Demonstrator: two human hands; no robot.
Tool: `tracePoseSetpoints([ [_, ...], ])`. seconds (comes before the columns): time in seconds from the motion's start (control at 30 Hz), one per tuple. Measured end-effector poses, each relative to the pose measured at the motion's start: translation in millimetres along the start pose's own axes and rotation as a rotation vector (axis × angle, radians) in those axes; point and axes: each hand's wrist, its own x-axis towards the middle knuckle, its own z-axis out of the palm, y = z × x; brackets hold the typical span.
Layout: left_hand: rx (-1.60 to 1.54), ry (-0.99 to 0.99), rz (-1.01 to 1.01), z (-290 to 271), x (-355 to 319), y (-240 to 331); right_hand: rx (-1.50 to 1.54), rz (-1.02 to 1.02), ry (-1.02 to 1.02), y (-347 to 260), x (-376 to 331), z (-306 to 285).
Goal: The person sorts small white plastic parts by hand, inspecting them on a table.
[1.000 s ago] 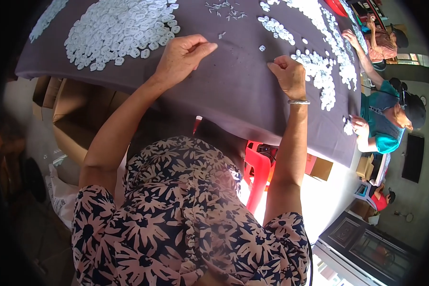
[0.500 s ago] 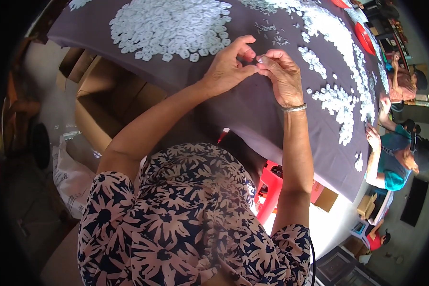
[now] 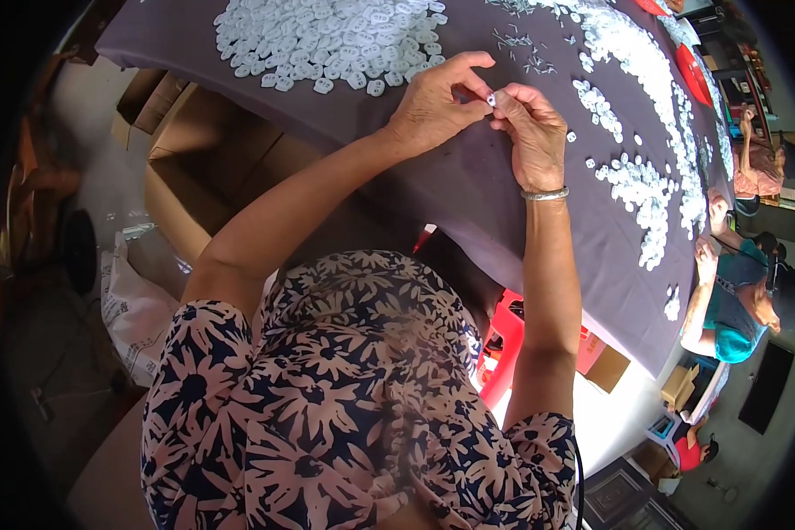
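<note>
Left hand (image 3: 431, 108) and right hand (image 3: 537, 144) pinch fingertips together on one tiny white piece (image 3: 492, 100) over the near edge of one cloth-covered table (image 3: 433, 181), right of one heap of flat, rounded, plastic-looking tiles (image 3: 336, 42).

The left hand (image 3: 436, 103) and right hand (image 3: 536, 132) meet, pinching a small white piece (image 3: 491, 100) between them above a dark cloth-covered surface (image 3: 455, 190). A heap of white pieces (image 3: 340, 44) lies beyond the left hand; thin slivers (image 3: 540, 64) and looser white clusters (image 3: 652, 201) lie farther right.
</note>
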Motion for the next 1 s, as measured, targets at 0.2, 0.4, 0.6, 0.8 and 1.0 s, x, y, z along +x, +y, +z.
tracePoseSetpoints([
  [0.2, -0.003, 0.026, 0.040, 0.3, 1.5, -7.7, -0.106, -0.040, 0.011, -1.5, -1.8, 0.7],
  [0.4, -0.068, -0.015, 0.001, -2.3, 1.9, -7.4, -0.216, 0.002, -0.032, -7.2, -2.3, -1.8],
  [0.6, -0.069, 0.011, -0.024, -1.2, 1.7, -5.4, -0.221, -0.016, -0.072, -5.6, -1.2, -3.7],
  [0.8, -0.095, -0.004, -0.062, -7.3, 3.6, -5.9, -0.230, 0.007, -0.084, -4.7, -3.3, 2.7],
  [1.0, -0.076, -0.036, -0.013, -3.2, 2.6, -7.9, -0.295, -0.030, -0.054, -13.0, -1.8, 3.6],
])
